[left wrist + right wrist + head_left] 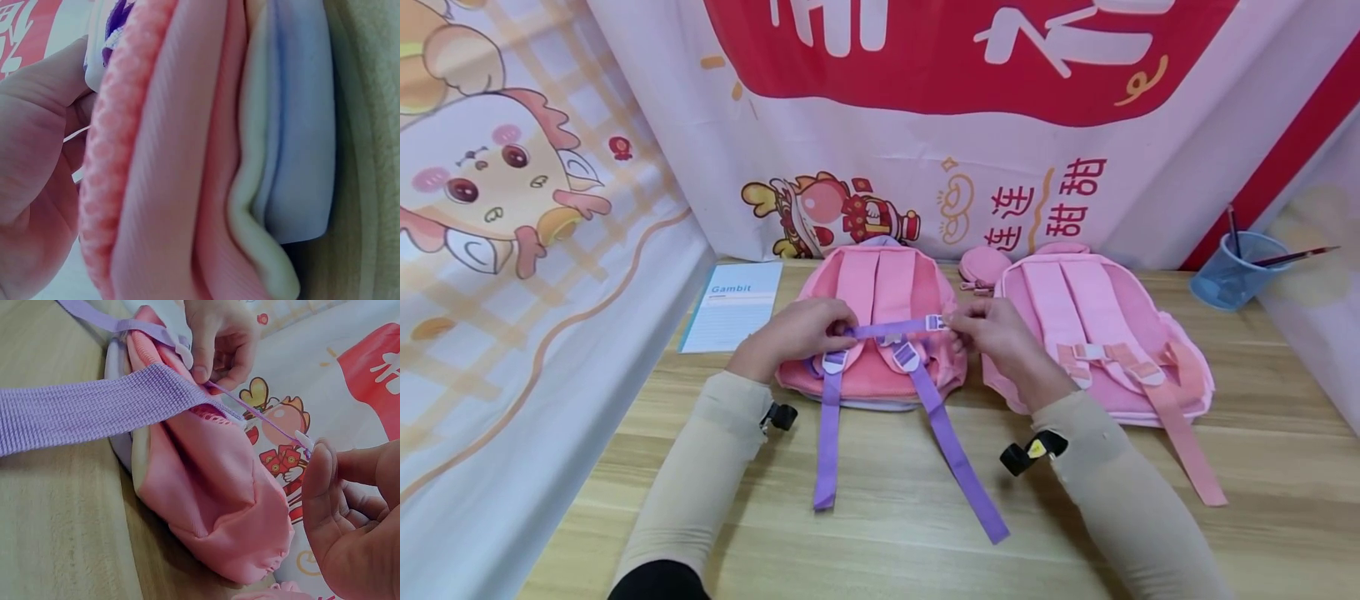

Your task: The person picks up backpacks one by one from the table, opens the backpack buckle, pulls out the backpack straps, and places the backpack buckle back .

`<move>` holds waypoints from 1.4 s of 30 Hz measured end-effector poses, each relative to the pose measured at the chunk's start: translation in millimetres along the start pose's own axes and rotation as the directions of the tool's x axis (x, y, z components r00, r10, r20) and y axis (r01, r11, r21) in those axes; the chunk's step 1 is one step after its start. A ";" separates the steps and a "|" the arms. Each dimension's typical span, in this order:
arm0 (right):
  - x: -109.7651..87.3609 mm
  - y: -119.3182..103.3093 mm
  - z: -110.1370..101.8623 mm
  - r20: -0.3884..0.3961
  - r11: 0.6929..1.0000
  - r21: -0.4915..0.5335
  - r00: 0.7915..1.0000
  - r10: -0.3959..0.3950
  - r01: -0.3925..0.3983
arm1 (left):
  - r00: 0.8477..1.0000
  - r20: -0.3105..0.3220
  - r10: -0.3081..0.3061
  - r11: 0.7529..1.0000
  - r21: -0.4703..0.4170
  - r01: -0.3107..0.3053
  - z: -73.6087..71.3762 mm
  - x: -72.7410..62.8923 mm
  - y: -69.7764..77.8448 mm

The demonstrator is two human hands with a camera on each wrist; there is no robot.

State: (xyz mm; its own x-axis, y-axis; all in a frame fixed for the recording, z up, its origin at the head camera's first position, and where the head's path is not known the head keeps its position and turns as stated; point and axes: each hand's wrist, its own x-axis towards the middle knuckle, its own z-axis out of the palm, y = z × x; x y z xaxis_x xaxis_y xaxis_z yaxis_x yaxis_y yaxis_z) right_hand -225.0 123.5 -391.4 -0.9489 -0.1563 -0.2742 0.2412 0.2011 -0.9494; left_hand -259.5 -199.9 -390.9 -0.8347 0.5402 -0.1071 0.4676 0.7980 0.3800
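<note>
A pink backpack (895,283) lies on the table, its shoulder straps facing up. Across them runs a thin purple chest strap (891,329), stretched taut between two hands. My left hand (808,329) pinches its left end between thumb and fingers. At the other end, my right hand (1000,333) pinches the strap beside a small white buckle (936,322). Two purple webbing tails (958,462) hang from white adjusters (907,357) toward the table's front. In the right wrist view the strap rises from the left hand (222,340) to the right fingertips (322,456).
A second pink backpack (1097,333) with salmon straps lies to the right, with a round pink pouch (985,267) by its top. A light blue notebook (733,304) lies at left. The blue pen cup (1236,271) stands far right. Printed curtains (887,150) hang behind.
</note>
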 end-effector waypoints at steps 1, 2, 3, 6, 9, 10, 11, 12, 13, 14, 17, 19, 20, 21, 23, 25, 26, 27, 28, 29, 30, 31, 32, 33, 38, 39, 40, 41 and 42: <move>0.4 0.9 -0.4 -0.001 1.000 -0.008 1.000 0.004 -0.004 | 1.000 0.001 0.000 1.000 0.001 0.000 -0.2 0.0 0.3; 0.8 1.6 -0.9 0.000 1.000 -0.010 1.000 0.010 -0.010 | 1.000 0.002 0.000 1.000 0.003 0.000 -0.1 0.3 0.2; 1.3 2.5 -1.1 0.001 1.000 -0.009 1.000 0.014 -0.014 | 1.000 0.003 0.003 1.000 0.005 -0.003 0.2 0.5 0.0; 2.5 4.5 -0.9 0.010 1.000 0.002 1.000 0.017 -0.017 | 1.000 0.007 0.009 1.000 0.006 -0.009 0.6 0.8 -0.7; 3.1 5.1 0.1 0.015 1.000 0.009 1.000 0.011 -0.011 | 1.000 0.013 0.012 1.000 -0.002 -0.012 0.9 0.8 -1.4; 3.0 4.8 0.5 0.018 1.000 0.013 1.000 0.006 -0.006 | 1.000 0.015 0.012 1.000 -0.005 -0.011 1.0 0.9 -1.5; 3.2 4.7 0.8 0.019 1.000 0.020 1.000 0.003 -0.003 | 1.000 0.018 0.010 1.000 -0.010 -0.010 1.2 1.1 -1.8; 2.8 4.0 1.1 0.025 0.999 0.033 1.000 -0.001 0.000 | 1.000 0.021 0.008 1.000 -0.012 -0.007 1.6 1.3 -1.9; 2.6 3.4 1.5 0.033 0.999 0.054 0.999 -0.004 0.002 | 1.000 0.024 0.005 1.000 -0.014 -0.005 1.9 1.6 -2.0; 2.3 2.8 1.9 0.043 0.996 0.084 0.999 -0.002 -0.001 | 1.000 0.026 0.002 1.000 -0.015 -0.002 2.4 2.1 -2.0; 1.1 0.5 3.8 0.078 0.981 0.194 0.997 0.012 -0.027 | 0.999 0.037 -0.004 1.000 -0.018 0.005 3.8 3.9 -1.7; 0.4 -1.2 5.6 0.095 0.965 0.258 0.995 0.027 -0.051 | 0.999 0.041 -0.005 1.000 -0.020 0.006 4.4 5.0 -1.2; 0.2 -1.9 6.8 0.099 0.959 0.278 0.995 0.033 -0.059 | 0.999 0.042 -0.005 1.000 -0.020 0.006 4.7 5.5 -1.1; 0.3 -2.9 8.0 0.102 0.955 0.291 0.994 0.033 -0.062 | 0.999 0.042 -0.005 1.000 -0.022 0.006 4.9 5.8 -1.0; 0.9 -4.9 11.4 0.101 0.948 0.315 0.995 0.019 -0.050 | 0.999 0.045 -0.006 1.000 -0.028 0.007 5.1 6.0 -1.1; 1.5 -7.1 15.6 0.074 0.954 0.297 0.997 0.011 -0.032 | 0.999 0.048 -0.008 0.999 -0.035 0.010 5.4 6.0 -1.3; 1.8 -8.3 17.6 0.058 0.958 0.284 0.998 0.007 -0.023 | 0.999 0.051 -0.010 0.999 -0.039 0.012 5.6 6.0 -1.5; 2.2 -9.4 19.7 0.044 0.961 0.277 0.999 0.002 -0.014 | 0.998 0.054 -0.012 0.999 -0.042 0.015 5.8 6.1 -1.8; 2.4 -10.6 21.7 0.027 0.963 0.269 1.000 0.002 -0.009 | 0.998 0.057 -0.013 0.999 -0.045 0.016 5.9 6.1 -2.1; 2.4 -11.4 23.2 0.009 0.966 0.259 1.000 0.003 -0.005 | 0.998 0.058 -0.015 0.999 -0.048 0.018 6.1 6.2 -2.3; 2.7 -12.3 24.3 -0.005 0.968 0.252 1.000 0.008 -0.007 | 0.998 0.059 -0.015 0.999 -0.050 0.018 6.3 6.3 -2.4; 2.7 -13.0 25.1 -0.016 0.968 0.250 1.000 0.012 -0.007 | 0.998 0.060 -0.015 0.998 -0.053 0.018 6.5 6.2 -2.4; 3.1 -13.2 25.8 -0.024 0.967 0.256 1.000 0.010 -0.004 | 0.998 0.061 -0.015 0.998 -0.055 0.018 6.5 6.1 -2.4; 3.5 -13.3 26.3 -0.032 0.967 0.256 0.999 0.015 -0.007 | 0.998 0.061 -0.013 0.998 -0.055 0.017 6.5 6.0 -2.3; 5.0 -11.0 27.5 -0.067 0.968 0.251 0.997 0.032 -0.014 | 0.997 0.071 -0.016 0.998 -0.062 0.020 6.4 4.4 -1.8; 5.3 -10.1 27.8 -0.070 0.967 0.255 0.997 0.031 -0.012 | 0.997 0.072 -0.018 0.998 -0.062 0.022 6.4 4.1 -1.8; 5.7 -9.3 27.6 -0.071 0.965 0.263 0.997 0.024 -0.005 | 0.997 0.073 -0.020 0.998 -0.061 0.024 6.4 4.2 -1.5; 6.2 -8.4 27.3 -0.071 0.962 0.272 0.997 0.018 0.002 | 0.997 0.073 -0.021 0.998 -0.059 0.025 6.4 4.4 -1.2; 6.4 -7.6 27.1 -0.071 0.959 0.282 0.997 0.012 0.009 | 0.997 0.073 -0.023 0.998 -0.059 0.027 6.5 4.6 -0.7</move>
State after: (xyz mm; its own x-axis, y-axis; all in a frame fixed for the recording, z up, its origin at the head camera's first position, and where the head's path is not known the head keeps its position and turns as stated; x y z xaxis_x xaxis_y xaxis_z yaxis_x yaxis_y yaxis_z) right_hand -227.3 94.7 -390.0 -0.9581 -0.0848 -0.2736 0.2803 -0.0809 -0.9565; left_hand -261.8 -196.2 -397.7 -0.8215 0.5401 -0.1827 0.4272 0.7953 0.4301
